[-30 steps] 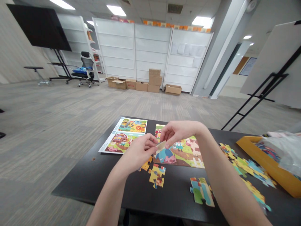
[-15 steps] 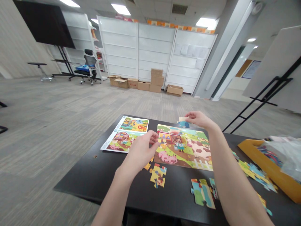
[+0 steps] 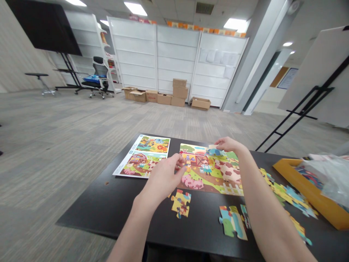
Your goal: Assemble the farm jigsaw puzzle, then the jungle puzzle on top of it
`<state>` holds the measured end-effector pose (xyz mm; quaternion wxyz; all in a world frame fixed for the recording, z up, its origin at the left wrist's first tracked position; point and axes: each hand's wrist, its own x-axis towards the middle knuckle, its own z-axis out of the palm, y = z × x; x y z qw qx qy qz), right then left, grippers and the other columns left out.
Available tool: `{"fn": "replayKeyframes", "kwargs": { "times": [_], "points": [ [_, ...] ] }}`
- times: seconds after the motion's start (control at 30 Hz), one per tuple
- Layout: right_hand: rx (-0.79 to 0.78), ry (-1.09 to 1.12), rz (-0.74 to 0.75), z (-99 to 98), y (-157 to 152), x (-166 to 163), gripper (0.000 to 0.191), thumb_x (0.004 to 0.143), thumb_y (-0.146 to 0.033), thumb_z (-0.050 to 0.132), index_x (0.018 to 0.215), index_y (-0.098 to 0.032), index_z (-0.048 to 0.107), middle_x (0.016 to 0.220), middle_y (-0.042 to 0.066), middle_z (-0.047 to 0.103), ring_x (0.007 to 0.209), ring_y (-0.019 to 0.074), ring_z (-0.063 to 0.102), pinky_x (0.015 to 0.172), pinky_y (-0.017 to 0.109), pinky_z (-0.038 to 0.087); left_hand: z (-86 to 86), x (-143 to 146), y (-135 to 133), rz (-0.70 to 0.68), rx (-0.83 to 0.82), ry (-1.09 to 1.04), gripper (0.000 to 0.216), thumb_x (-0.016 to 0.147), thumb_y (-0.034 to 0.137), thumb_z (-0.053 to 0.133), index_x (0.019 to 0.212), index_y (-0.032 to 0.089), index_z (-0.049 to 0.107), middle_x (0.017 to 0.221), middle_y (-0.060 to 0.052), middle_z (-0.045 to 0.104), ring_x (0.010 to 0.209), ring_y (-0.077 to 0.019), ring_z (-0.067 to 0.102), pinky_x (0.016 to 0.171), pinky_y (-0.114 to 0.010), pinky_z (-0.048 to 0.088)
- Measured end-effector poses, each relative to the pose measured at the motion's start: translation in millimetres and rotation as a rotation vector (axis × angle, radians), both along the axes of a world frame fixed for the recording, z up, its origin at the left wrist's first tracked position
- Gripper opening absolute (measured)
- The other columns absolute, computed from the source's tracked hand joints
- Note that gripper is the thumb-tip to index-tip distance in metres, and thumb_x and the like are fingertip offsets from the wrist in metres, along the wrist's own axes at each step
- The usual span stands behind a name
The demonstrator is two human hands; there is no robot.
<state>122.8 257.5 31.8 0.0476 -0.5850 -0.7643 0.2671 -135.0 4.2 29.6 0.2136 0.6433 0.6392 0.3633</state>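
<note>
My right hand [image 3: 230, 145] pinches a puzzle piece [image 3: 214, 151] with a blue elephant on it, at the upper part of the farm picture puzzle [image 3: 196, 178]. The piece overlaps the farm picture; whether it touches the surface I cannot tell. My left hand [image 3: 170, 171] hovers at the farm picture's left edge, thumb and fingers apart, with nothing visible between them. Below that hand lies a joined pair of yellow puzzle pieces [image 3: 181, 203]. More pieces [image 3: 233, 222] in green and blue lie near the table's front, partly beside my right forearm.
A printed reference sheet [image 3: 128, 165] with two pictures lies on the black table [image 3: 109, 207] at left. Loose puzzle pieces [image 3: 291, 198] are spread at right beside a yellow box [image 3: 313, 196] holding a clear plastic bag [image 3: 331, 178]. A whiteboard stand [image 3: 302, 112] stands beyond.
My right hand has brought the elephant piece from behind the farm picture's far edge to over its upper part. My left hand stays about where it was. The view has shifted slightly.
</note>
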Motion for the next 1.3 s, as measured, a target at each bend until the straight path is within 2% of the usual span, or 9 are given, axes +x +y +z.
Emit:
{"fn": "replayKeyframes", "kwargs": {
  "times": [0.23,0.4,0.63,0.87,1.13,1.3],
  "points": [
    [0.026,-0.057,0.018,-10.2,7.2,1.8,0.038,0.073,-0.028,0.076,0.107,-0.014,0.076,0.095,0.009,0.077,0.081,0.0197,0.069,0.056,0.022,0.049,-1.8,-2.3,-1.2,0.002,-0.009,0.029,0.013,0.090,0.032,0.059,0.098,0.024,0.064,0.099,-0.004,0.075,0.092,-0.0230,0.071,0.079,-0.034,0.055],
    [0.062,-0.074,0.077,-16.4,11.3,0.8,0.031,0.070,-0.027,0.080,0.099,-0.014,0.079,0.097,0.010,0.078,0.088,0.0220,0.070,0.069,0.024,0.052,0.1,-2.0,-1.3,0.000,-0.004,0.040,0.014,0.090,0.033,0.059,0.099,0.023,0.064,0.099,-0.005,0.075,0.092,-0.0243,0.071,0.081,-0.036,0.054],
    [0.100,-0.071,0.148,-18.6,9.3,-6.2,0.033,0.074,-0.029,0.080,0.102,-0.013,0.077,0.108,0.012,0.077,0.094,0.0228,0.070,0.079,0.026,0.053,0.7,-3.7,-1.4,0.014,-0.025,0.083,0.015,0.089,0.032,0.059,0.100,0.023,0.064,0.100,-0.005,0.076,0.093,-0.0250,0.071,0.081,-0.036,0.054],
    [0.119,-0.086,0.184,-24.2,8.7,-15.5,0.037,0.068,-0.036,0.084,0.098,-0.015,0.078,0.101,0.011,0.077,0.091,0.0238,0.070,0.074,0.027,0.053,2.6,-3.7,-3.1,0.031,-0.035,0.128,0.015,0.090,0.032,0.058,0.100,0.023,0.065,0.100,-0.005,0.076,0.093,-0.0252,0.072,0.080,-0.036,0.053],
    [0.143,-0.106,0.175,-24.7,7.0,-18.9,0.033,0.070,-0.034,0.082,0.097,-0.015,0.078,0.101,0.011,0.078,0.090,0.0232,0.071,0.074,0.027,0.052,3.3,-5.2,-2.7,0.047,-0.068,0.185,0.016,0.090,0.031,0.057,0.102,0.023,0.065,0.103,-0.006,0.076,0.095,-0.0254,0.071,0.079,-0.035,0.051],
    [0.161,-0.096,0.175,-23.6,6.6,-19.3,0.032,0.070,-0.032,0.082,0.097,-0.015,0.077,0.102,0.011,0.077,0.092,0.0239,0.070,0.076,0.027,0.052,6.9,-7.7,-11.0,-0.015,-0.163,0.256,0.011,0.088,0.031,0.059,0.092,0.023,0.067,0.091,-0.005,0.076,0.087,-0.0256,0.070,0.070,-0.032,0.047]
  ]
}}
